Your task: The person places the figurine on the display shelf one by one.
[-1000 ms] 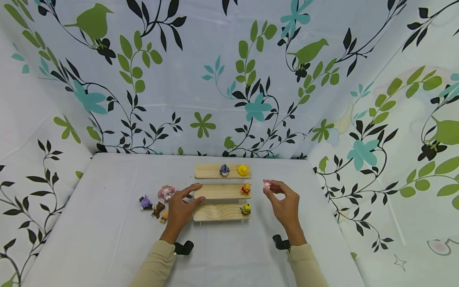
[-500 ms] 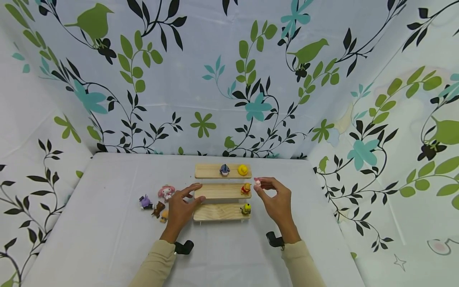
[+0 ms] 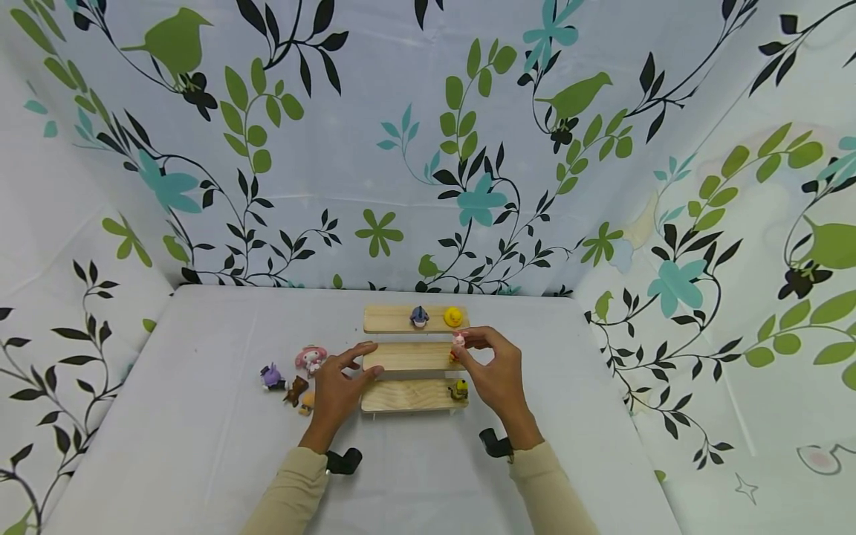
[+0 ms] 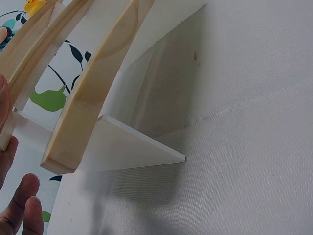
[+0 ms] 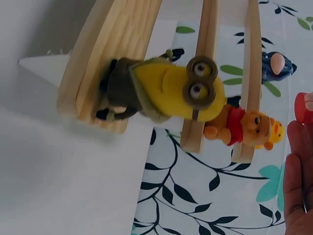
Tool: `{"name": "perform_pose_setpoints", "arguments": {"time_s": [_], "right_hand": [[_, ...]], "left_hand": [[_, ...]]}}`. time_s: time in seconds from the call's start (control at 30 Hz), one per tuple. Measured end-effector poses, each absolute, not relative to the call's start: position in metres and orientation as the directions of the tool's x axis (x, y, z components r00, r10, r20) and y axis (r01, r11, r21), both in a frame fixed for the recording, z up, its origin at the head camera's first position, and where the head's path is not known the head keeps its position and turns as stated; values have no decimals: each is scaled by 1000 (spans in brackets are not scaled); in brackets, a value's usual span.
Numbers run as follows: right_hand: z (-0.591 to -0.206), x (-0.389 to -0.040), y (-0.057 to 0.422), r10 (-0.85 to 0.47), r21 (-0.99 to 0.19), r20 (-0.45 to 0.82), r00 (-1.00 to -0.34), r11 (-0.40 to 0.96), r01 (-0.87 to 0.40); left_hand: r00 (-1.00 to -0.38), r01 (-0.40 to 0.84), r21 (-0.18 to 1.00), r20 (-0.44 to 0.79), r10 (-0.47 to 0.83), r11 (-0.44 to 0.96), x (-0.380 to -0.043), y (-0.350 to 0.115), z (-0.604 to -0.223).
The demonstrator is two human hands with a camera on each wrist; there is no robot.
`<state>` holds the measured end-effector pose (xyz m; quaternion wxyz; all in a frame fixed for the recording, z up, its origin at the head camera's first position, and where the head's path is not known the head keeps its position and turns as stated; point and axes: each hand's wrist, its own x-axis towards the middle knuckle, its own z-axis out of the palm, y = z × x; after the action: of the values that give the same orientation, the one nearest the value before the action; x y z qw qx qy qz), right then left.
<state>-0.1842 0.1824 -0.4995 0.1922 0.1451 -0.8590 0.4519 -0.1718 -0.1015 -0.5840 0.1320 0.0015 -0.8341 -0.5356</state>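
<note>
My right hand (image 3: 498,375) pinches a small pink-and-white figurine (image 3: 458,339) above the right end of the three-tier wooden display shelf (image 3: 408,357). In the right wrist view a red part (image 5: 300,108) of the held piece shows at the fingers. My left hand (image 3: 336,390) holds the left end of the middle board between thumb and fingers. A Winnie-the-Pooh figurine (image 5: 239,126) sits on the middle board, mostly hidden in the head view. On the front board stands a minion figurine (image 5: 166,90). The back board bears an Eeyore figurine (image 3: 419,317) and a yellow duck figurine (image 3: 452,317).
Left of the shelf, several figurines lie on the white table (image 3: 200,416): a pink-hooded one (image 3: 310,360), a purple one (image 3: 272,377), a brown one (image 3: 296,390) and an orange one (image 3: 307,403) partly behind my left hand. A patterned cloth (image 3: 321,148) hangs behind.
My right hand has moved left with the pink-and-white figurine, from beside the shelf to above its right end. My left hand has stayed at the shelf's left end.
</note>
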Motion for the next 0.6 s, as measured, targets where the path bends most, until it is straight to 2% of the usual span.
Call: {"name": "perform_pose_setpoints", "arguments": {"time_s": [0.4, 0.6], "right_hand": [[-499, -182, 160, -116, -699, 476, -872, 552, -455], [-499, -183, 152, -115, -707, 451, -885, 560, -433]], "left_hand": [[-966, 137, 890, 217, -142, 434, -172, -102, -587], [-967, 130, 893, 210, -143, 431, -172, -102, -587]]}}
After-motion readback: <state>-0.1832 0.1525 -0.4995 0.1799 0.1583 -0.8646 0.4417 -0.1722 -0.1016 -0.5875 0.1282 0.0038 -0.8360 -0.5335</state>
